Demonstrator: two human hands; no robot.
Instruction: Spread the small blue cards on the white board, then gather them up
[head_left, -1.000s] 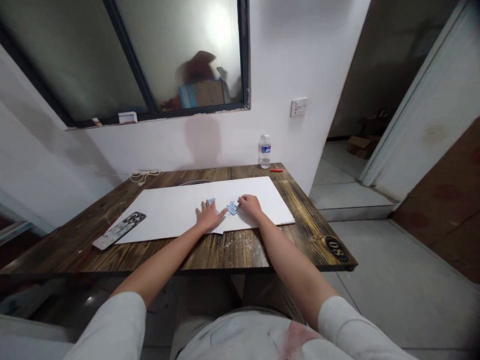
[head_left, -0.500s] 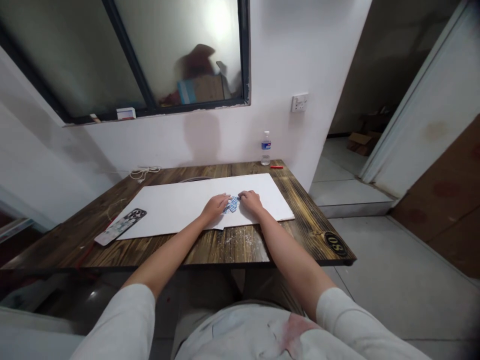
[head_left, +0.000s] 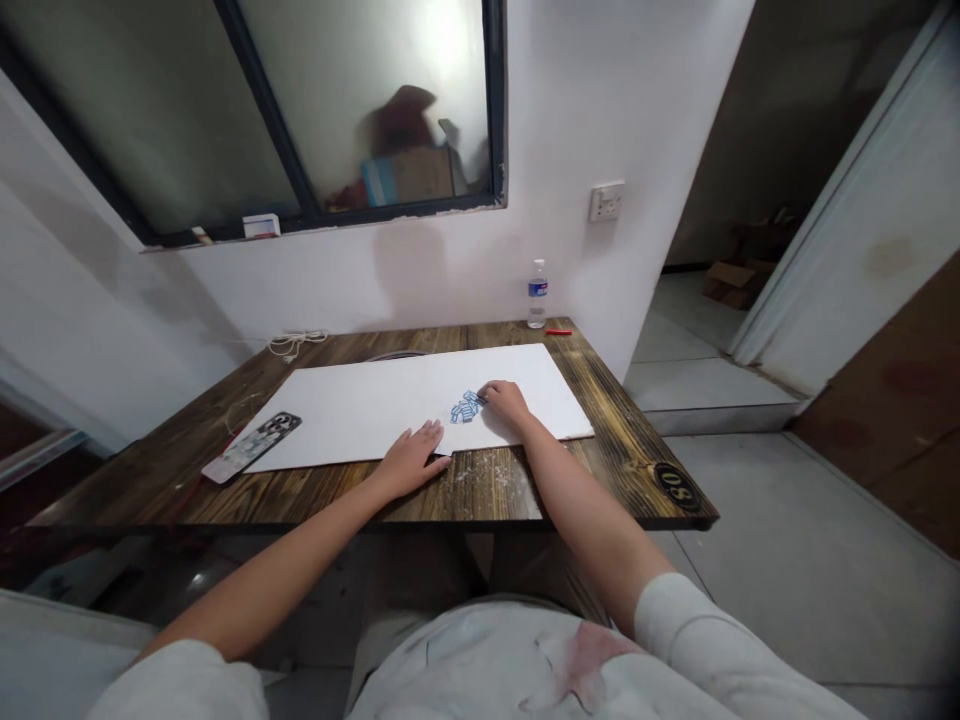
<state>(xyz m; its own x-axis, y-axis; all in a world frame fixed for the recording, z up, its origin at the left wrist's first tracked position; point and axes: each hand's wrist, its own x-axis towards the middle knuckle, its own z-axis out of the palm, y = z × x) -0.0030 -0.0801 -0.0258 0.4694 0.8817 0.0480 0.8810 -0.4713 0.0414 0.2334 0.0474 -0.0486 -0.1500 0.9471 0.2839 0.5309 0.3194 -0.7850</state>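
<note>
Left hand (head_left: 411, 462) lies flat, palm down, fingers spread; right hand (head_left: 508, 405), beyond those fingertips, curls its fingers.

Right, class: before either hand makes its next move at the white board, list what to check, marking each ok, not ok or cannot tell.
1. Blue pieces gathered in one pile on the white board: ok.
2. Right hand touching the pile: ok; gripping a piece: cannot tell.
3. Left hand flat across the board's near edge: ok.
4. Phone clear of the board's left corner: cannot tell.
5. Bottle upright at the far edge of the table, away from both hands: ok.
</note>
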